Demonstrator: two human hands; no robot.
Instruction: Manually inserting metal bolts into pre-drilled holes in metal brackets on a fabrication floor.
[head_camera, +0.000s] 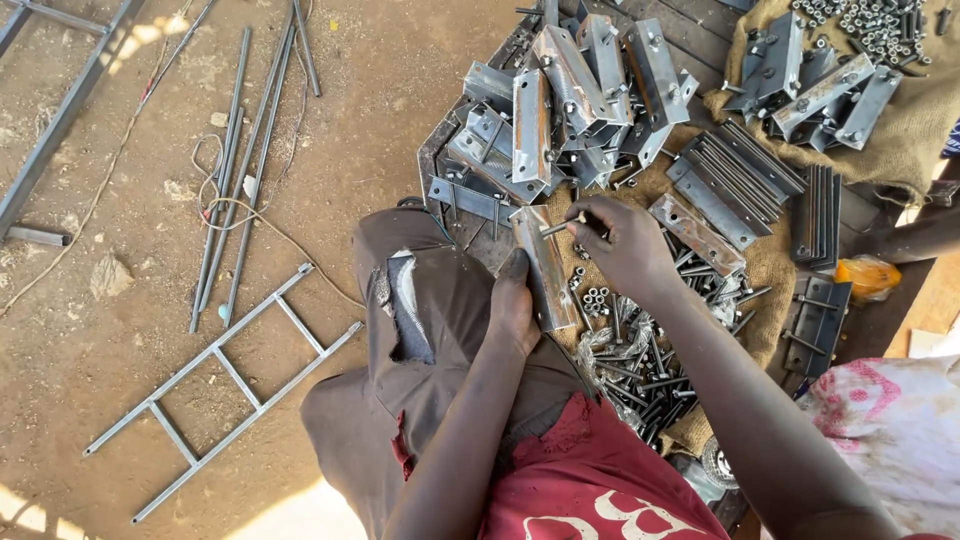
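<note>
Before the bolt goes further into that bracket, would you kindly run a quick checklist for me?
1. Left hand grips the bracket: ok.
2. Right hand pinches the bolt: ok.
3. Bolt tip meets the bracket's upper end: ok; whether it sits in a hole, cannot tell.
4. Loose nuts lie close beside the bracket: ok.
5. Spare bolts heaped under the right forearm: ok.
6. Bracket steadied on the knee: cannot tell.

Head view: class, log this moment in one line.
left hand: holds metal bracket | right hand: holds bolt at bracket | nuts: beside
</note>
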